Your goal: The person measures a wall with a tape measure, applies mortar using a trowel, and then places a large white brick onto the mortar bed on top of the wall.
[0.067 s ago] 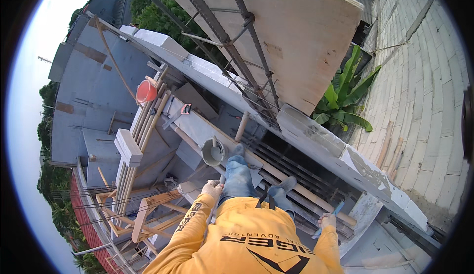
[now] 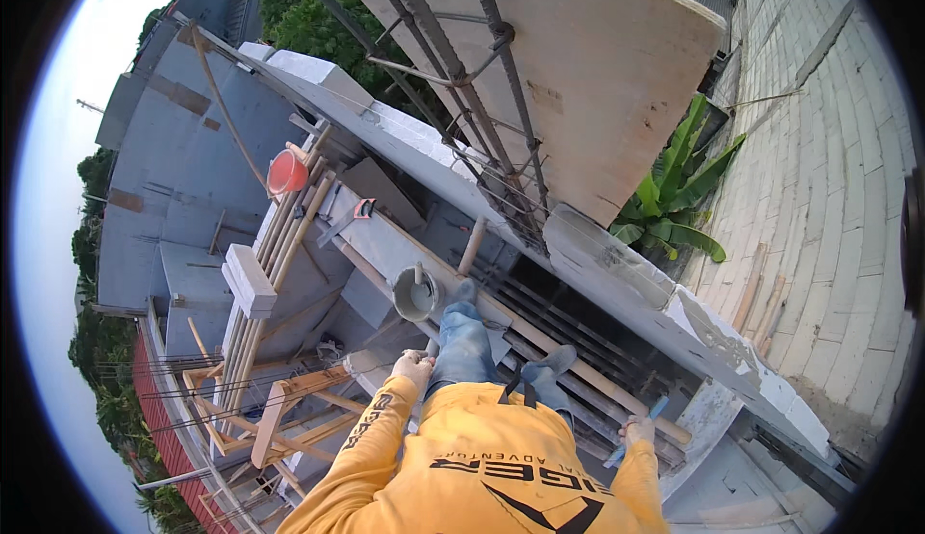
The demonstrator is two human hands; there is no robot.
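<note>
My left hand (image 2: pixel 414 368) is curled closed beside my left thigh; what is in it, if anything, I cannot make out. Low on the right, my right hand (image 2: pixel 636 430) grips a thin blue bar-like tool (image 2: pixel 658 408) that sticks out on both sides of the fist. Ahead of my left hand stands a grey bucket (image 2: pixel 399 293) with wet grey mix inside and a light handle leaning in it. Beyond the bucket, a handsaw (image 2: pixel 363 208) with a red and black grip lies on a board (image 2: pixel 381 243).
My feet rest on planks and poles (image 2: pixel 597 385) over a dark gap. A white block wall (image 2: pixel 405 132) crosses diagonally, with rebar (image 2: pixel 506 33) and a large panel (image 2: pixel 588 81) beyond. At left are a red bucket (image 2: pixel 286 173), white blocks (image 2: pixel 251 284) and timber framing (image 2: pixel 279 404).
The view has shifted slightly, so the surroundings sit a little differently in the picture. Both hands keep nearly the same place and grip.
</note>
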